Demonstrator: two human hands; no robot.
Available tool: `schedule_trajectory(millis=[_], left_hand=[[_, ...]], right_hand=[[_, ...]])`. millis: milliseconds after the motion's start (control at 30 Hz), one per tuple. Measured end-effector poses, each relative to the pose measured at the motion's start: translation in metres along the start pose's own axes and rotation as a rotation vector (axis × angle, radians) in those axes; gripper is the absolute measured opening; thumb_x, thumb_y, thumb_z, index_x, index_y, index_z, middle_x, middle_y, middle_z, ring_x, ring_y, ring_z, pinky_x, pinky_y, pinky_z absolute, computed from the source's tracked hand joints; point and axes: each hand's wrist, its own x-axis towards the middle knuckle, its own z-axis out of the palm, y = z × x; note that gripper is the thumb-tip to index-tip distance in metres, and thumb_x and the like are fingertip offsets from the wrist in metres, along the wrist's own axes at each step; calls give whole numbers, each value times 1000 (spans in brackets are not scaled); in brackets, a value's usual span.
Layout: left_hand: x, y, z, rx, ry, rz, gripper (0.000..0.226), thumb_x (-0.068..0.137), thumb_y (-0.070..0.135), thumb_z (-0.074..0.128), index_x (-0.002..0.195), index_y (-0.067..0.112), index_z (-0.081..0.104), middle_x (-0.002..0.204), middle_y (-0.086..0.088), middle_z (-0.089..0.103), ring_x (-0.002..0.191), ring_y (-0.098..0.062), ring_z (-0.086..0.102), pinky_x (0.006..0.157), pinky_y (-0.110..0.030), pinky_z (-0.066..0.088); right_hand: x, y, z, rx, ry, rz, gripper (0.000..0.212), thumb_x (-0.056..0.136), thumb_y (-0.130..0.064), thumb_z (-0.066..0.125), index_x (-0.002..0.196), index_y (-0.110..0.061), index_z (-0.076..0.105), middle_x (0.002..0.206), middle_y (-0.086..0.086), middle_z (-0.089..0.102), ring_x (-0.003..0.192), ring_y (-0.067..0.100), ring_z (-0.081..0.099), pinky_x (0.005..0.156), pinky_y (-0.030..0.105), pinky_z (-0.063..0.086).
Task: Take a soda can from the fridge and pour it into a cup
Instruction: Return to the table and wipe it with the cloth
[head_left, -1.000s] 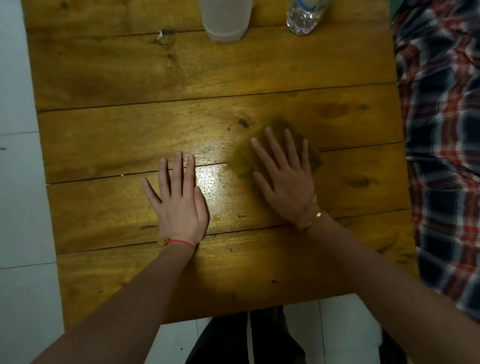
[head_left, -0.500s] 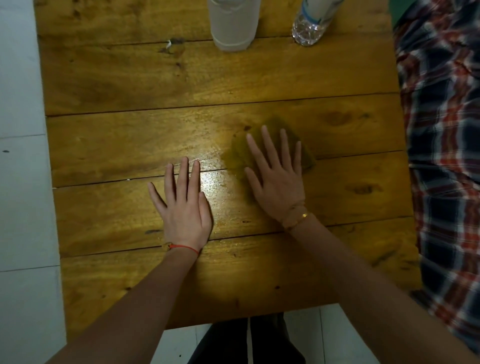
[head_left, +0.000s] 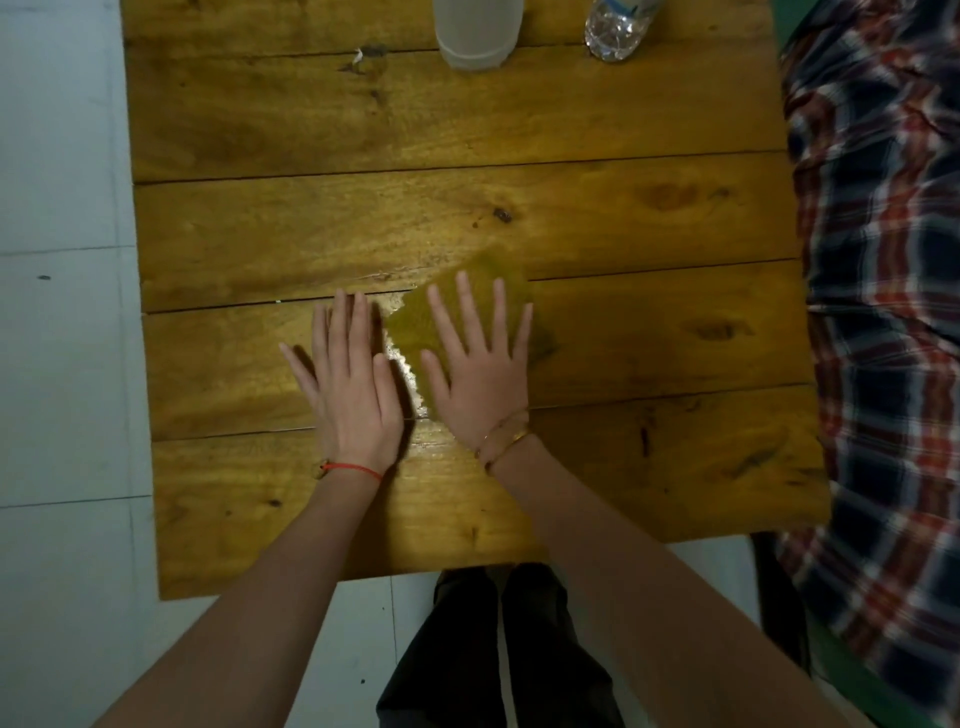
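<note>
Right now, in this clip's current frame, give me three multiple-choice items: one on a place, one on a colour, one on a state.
1. Where is the cup?
A. far edge of the table
B. on the floor
C. in the left hand

2. What colour is the string on the left wrist?
A. blue
B. red
C. white

3. How does the right hand sit?
A. curled round a can
B. raised in the air
C. flat, fingers spread, on an olive cloth

Answers:
1 A, the cup stands at the top edge, beside a plastic bottle.
2 B, a red thread circles that wrist.
3 C, the palm lies open on the cloth; no can shows.
</note>
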Motion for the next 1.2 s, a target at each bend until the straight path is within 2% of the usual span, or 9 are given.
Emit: schedule_trajectory(millis=[100,167,367,500,633,767,833,1000,1200], left_hand=[[-23,-8,-4,21,-4,-28,56,102,28,20,156,19,12,164,-1,10,152,-19,3,118,-60,-5],[-34,-13,-6,27,-19,-28,56,102,29,20,156,20,12,165,-1,9,152,-18,2,118,-61,-5],[-58,-16,-5,51,-53,-25,56,101,29,21,156,20,13,164,1,11,152,-17,1,117,-63,-3],[-69,-10,-5,60,-67,-38,56,101,30,20,156,21,14,164,1,10,152,-17,1,117,-63,-3],[-76,-5,-6,77,-72,-30,56,102,31,19,156,22,13,164,1,11,152,-18,3,117,-63,-1],[-77,2,-7,84,-64,-15,56,102,29,20,156,21,12,164,0,10,152,-19,3,118,-62,-3],[-73,3,-6,90,-64,-6,56,102,28,22,156,21,10,164,0,9,152,-19,2,118,-61,-4],[-55,2,-4,96,-66,1,56,102,29,20,157,21,8,165,-1,6,152,-20,0,118,-62,-4],[-20,-1,1,109,-70,44,57,101,27,23,156,21,10,165,-1,7,152,-20,0,117,-62,-5]], right_hand=[[-37,1,4,-21,-53,-135,58,101,-52,26,154,-34,12,164,-1,4,150,33,-4,116,62,5],[-59,22,2,-58,-66,-137,59,100,-54,25,154,-36,11,164,-2,4,150,33,-4,116,61,7],[-92,97,-11,-55,-22,292,61,100,-52,23,155,-32,6,164,1,2,150,35,-2,117,63,4],[-89,66,-8,4,14,413,62,100,-51,24,155,-28,9,164,4,3,149,39,-1,115,66,3],[-117,21,6,24,-86,165,63,99,-54,24,155,-32,3,164,1,-4,149,38,-8,116,64,-6],[-148,23,12,-15,-108,-59,60,100,-52,28,154,-34,8,164,0,1,149,37,-3,117,64,2],[-158,44,10,-51,-119,-91,61,100,-53,29,154,-35,7,164,-1,0,150,36,-1,117,63,6],[-160,98,-4,-74,-64,99,60,99,-55,27,154,-35,13,164,-1,7,150,34,2,118,61,7],[-75,122,-19,-15,21,384,61,99,-52,23,154,-33,5,164,0,0,150,37,-4,115,66,3]])
